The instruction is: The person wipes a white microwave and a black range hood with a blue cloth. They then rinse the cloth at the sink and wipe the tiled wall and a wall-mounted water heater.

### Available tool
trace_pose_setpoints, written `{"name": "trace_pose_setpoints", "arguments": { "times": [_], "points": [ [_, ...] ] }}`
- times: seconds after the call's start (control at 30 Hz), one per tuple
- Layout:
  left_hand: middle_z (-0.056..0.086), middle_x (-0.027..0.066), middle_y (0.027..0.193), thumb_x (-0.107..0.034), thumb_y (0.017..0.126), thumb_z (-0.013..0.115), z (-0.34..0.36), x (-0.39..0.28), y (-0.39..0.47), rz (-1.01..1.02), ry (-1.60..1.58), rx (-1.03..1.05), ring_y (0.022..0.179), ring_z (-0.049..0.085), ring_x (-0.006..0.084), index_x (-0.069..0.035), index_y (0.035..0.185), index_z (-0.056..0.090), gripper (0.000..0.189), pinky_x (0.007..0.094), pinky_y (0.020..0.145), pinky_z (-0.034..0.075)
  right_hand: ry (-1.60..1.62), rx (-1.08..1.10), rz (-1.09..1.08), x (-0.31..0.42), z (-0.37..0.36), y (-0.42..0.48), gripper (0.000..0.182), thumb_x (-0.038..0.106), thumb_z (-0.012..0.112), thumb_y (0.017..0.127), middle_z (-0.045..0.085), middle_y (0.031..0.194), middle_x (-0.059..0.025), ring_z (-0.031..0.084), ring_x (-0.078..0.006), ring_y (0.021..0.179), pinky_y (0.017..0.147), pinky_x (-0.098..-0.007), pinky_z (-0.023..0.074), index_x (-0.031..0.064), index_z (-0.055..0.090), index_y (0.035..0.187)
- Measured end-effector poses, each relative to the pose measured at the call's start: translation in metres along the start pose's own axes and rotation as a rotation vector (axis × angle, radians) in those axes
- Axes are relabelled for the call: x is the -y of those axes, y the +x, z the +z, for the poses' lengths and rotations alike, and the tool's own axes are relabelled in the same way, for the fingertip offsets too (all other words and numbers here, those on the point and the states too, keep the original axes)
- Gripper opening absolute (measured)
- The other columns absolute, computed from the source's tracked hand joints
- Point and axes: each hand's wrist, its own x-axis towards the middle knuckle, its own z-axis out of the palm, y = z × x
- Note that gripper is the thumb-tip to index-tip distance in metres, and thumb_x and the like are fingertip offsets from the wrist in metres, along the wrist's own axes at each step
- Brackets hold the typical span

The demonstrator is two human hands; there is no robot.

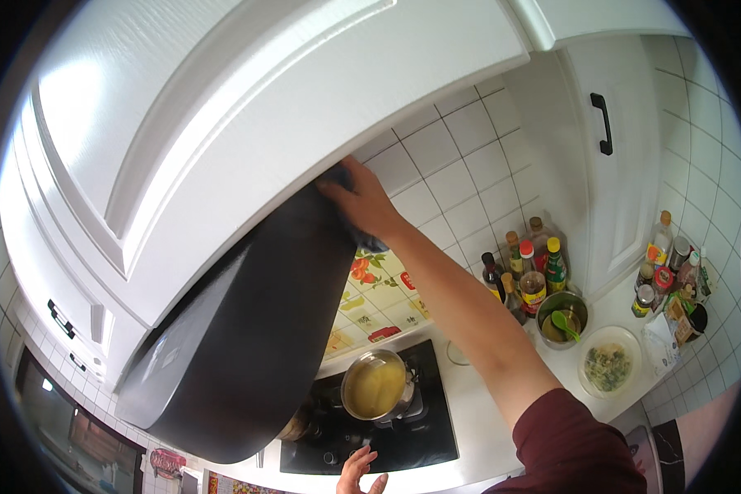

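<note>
My right hand (368,202) is raised to the far upper end of the black range hood (247,333), just under the white wall cabinet (321,80). It grips a dark cloth (370,239), which hangs below the fingers along the hood's side. My left hand (357,472) is low in the view at the front of the black gas cooktop (435,426), its fingers apart and holding nothing. On a burner sits a metal pot (376,384) of yellowish liquid. Part of another brown vessel (297,426) shows beneath the hood; the rest is hidden.
Several sauce bottles (532,285) stand in the counter corner. Close by are a metal pot (562,312) holding a green spoon (565,324) and a bowl of leafy food (608,363). Seasoning jars (662,281) line the right wall. A cabinet door (614,167) with a black handle rises behind.
</note>
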Motion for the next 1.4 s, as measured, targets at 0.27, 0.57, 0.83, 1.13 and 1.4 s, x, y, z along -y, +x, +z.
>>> {"name": "trace_pose_setpoints", "arguments": {
  "times": [0.27, 0.57, 0.83, 1.13, 1.4],
  "points": [
    [0.043, 0.0108, 0.125, -0.003, 0.078, 0.06, 0.004, 0.012, -0.008, -0.042, -0.059, -0.003, 0.113, 0.043, 0.0201, -0.003, 0.115, 0.049, 0.038, 0.0293, 0.087, 0.039, 0.203, 0.284, -0.018, 0.064, -0.012, -0.035, 0.027, 0.006, 0.053, 0.075, 0.051, 0.109, -0.0119, 0.047, -0.0164, 0.1, 0.088, -0.027, 0.0327, 0.002, 0.046, 0.101],
    [0.046, 0.0121, 0.121, -0.003, 0.079, 0.058, 0.007, 0.017, -0.013, -0.049, -0.116, -0.002, 0.112, 0.044, 0.0209, -0.001, 0.116, 0.047, 0.038, 0.0303, 0.089, 0.039, 0.101, 0.16, 0.035, 0.021, -0.007, -0.01, 0.027, 0.015, 0.056, 0.072, 0.052, 0.076, -0.0118, 0.05, -0.0227, 0.072, 0.068, -0.0309, 0.0403, 0.0077, 0.044, 0.095],
    [0.048, 0.013, 0.119, -0.003, 0.081, 0.057, 0.005, 0.032, -0.022, -0.103, -0.139, -0.002, 0.112, 0.044, 0.0217, 0.001, 0.118, 0.045, 0.039, 0.0318, 0.092, 0.038, 0.163, 0.272, -0.047, 0.052, -0.013, -0.036, 0.026, 0.011, 0.058, 0.069, 0.047, 0.066, -0.0089, 0.047, -0.0201, 0.062, 0.06, -0.0272, 0.037, 0.0068, 0.042, 0.088],
    [0.05, 0.0121, 0.118, -0.003, 0.081, 0.057, 0.009, 0.027, -0.019, -0.094, -0.149, -0.012, 0.11, 0.046, 0.0203, 0.001, 0.116, 0.047, 0.037, 0.0309, 0.089, 0.04, -0.057, 0.215, 0.102, 0.012, -0.014, -0.008, 0.033, 0.015, 0.056, 0.073, 0.056, 0.079, -0.0166, 0.054, -0.0302, 0.076, 0.071, -0.0354, 0.0416, 0.0061, 0.042, 0.101],
    [0.051, 0.0114, 0.116, -0.003, 0.08, 0.057, 0.006, 0.026, -0.031, -0.16, -0.103, -0.029, 0.11, 0.047, 0.0211, -0.001, 0.115, 0.048, 0.036, 0.0327, 0.088, 0.04, -0.05, 0.12, -0.144, 0.033, -0.006, -0.024, 0.045, -0.002, 0.05, 0.073, 0.053, 0.105, -0.0142, 0.056, -0.0301, 0.088, 0.078, -0.0337, 0.0433, 0.0112, 0.046, 0.115]
  ]
}}
